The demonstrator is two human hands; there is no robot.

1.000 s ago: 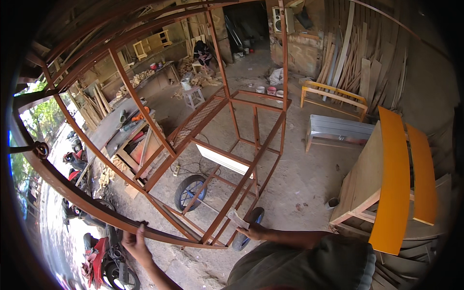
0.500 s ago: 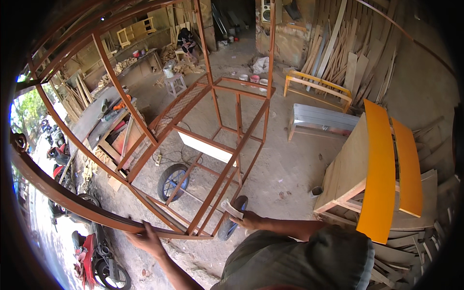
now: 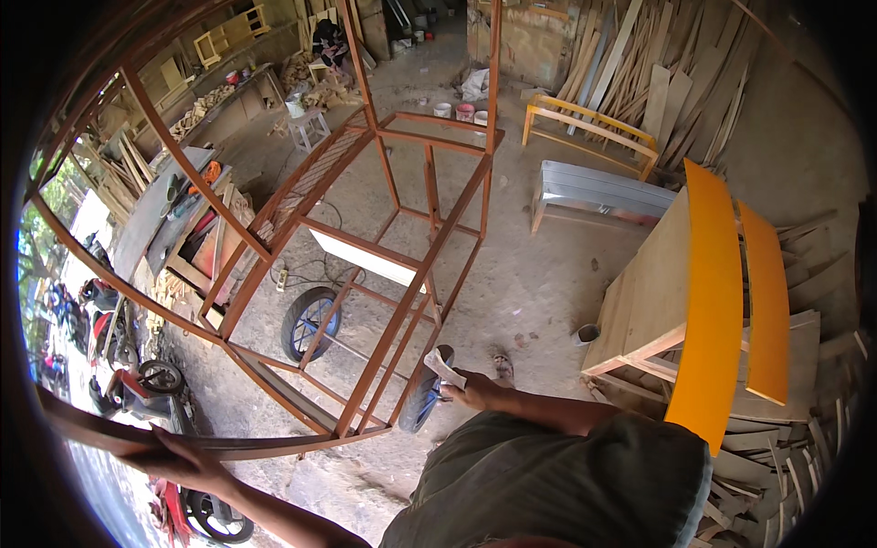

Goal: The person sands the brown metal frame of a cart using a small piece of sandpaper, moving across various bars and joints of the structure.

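**Both hands on a rust-red metal frame in a wood workshop**

The person stands high above the floor, looking down through a large rust-red metal frame (image 3: 402, 265) built of thin square bars. The left hand (image 3: 178, 457), at about 8 o'clock in the view, is clenched over a curved outer bar of that frame, fingers wrapped on top of it. The right hand (image 3: 470, 391), near 6 o'clock just below centre, grasps a folded pale sheet, cloth or paper I cannot tell (image 3: 445, 370), and presses it against one of the slanting lower bars.

The frame fills the middle and left of the view, its uprights rising toward 12 o'clock and its curved rail sweeping from 10 o'clock down to 7 o'clock. Two black wheels sit beneath it: one wheel (image 3: 309, 321) just left of centre, the second wheel (image 3: 423, 397) directly beside the right hand.

At 3 o'clock stands a plywood cabinet (image 3: 653, 292) with two orange curved panels (image 3: 717, 301) on its side. At 1 o'clock a yellow wooden frame (image 3: 589, 128) stands on the concrete floor (image 3: 539, 274), with a grey metal box (image 3: 594, 187) just below it. Planks lean against the wall at 1 o'clock. A white stool (image 3: 308, 128) stands at 11 o'clock, and parked motorcycles (image 3: 137, 384) lie at 8 o'clock.
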